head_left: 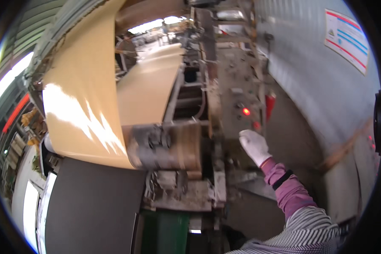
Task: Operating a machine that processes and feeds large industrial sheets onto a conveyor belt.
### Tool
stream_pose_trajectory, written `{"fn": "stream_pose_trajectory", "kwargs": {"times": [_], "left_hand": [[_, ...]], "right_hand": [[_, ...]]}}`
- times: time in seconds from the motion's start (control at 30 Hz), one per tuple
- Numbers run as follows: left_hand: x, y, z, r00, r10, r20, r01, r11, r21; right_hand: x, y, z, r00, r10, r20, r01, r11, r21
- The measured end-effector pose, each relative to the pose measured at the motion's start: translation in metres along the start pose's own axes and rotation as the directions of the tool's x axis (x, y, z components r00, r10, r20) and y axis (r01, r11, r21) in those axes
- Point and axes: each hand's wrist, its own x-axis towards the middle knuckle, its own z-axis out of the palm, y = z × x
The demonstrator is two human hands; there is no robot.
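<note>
My right hand [253, 146], in a white glove, reaches forward at the right of the machine. It is just below a grey control panel [233, 91] with a glowing red light [246, 111] and a dimmer red one [256, 125]. The glove has a compact, rounded outline; its fingers are hard to make out, and whether it touches the panel does not show. My left hand is out of view. At the left, a wide glossy tan sheet [82, 84] hangs and curves down to a brownish roller [167, 148].
A dark grey sheet or belt [95, 203] slopes below the tan one, beside a green surface [165, 233]. Another tan sheet [150, 84] runs off behind, with a person [127, 51] near it. On the right is a corrugated wall [302, 55] bearing a printed notice [347, 40].
</note>
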Motion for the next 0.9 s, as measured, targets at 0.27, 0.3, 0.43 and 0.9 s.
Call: {"fn": "stream_pose_trajectory", "kwargs": {"times": [0.27,0.3,0.43,0.9], "left_hand": [[0.065,0.027,0.035,0.995,0.018,-0.101,-0.032,0.991,-0.132],[0.077,0.012,0.046,0.993,0.038,-0.109,-0.041,0.999,-0.025],[0.090,-0.015,0.060,0.973,0.126,-0.191,-0.073,0.963,0.261],[0.052,-0.034,0.054,0.998,0.055,0.006,-0.051,0.870,0.491]], "right_hand": [[0.173,0.082,0.080,0.963,0.256,-0.082,-0.268,0.921,-0.282],[0.181,0.084,0.084,0.967,0.241,-0.078,-0.253,0.929,-0.271],[0.198,0.082,0.092,0.935,0.343,0.092,-0.288,0.883,-0.371],[0.178,0.070,0.067,0.970,0.238,0.056,-0.219,0.947,-0.235]]}}
